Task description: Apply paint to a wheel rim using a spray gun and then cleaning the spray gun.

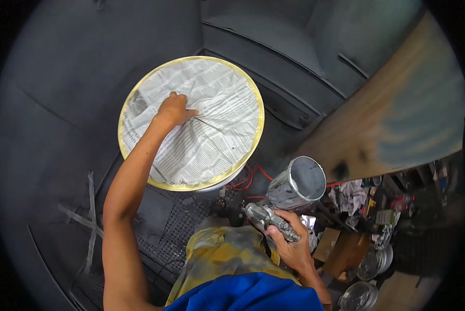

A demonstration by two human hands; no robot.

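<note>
My left hand (176, 109) is curled at the middle of a crumpled newspaper sheet (212, 145) covering a round object, whose rim (257, 114) is banded in yellow tape. Its fingertips touch or grip something there that I cannot make out. My right hand (292, 243) is closed around a silvery, paint-smeared spray gun (266, 217), held low at the right of the round object. Just above that hand stands a paint-coated metal container (289, 192), its open top facing up.
Dark coated walls (61, 78) rise behind and left. A large paint-stained board (393, 119) leans at right. Red hoses (261, 170) run behind the container. Cardboard (341, 251), rags (351, 197) and clear round containers (362, 295) clutter the lower right. Crossed grey strips (91, 223) lie at left.
</note>
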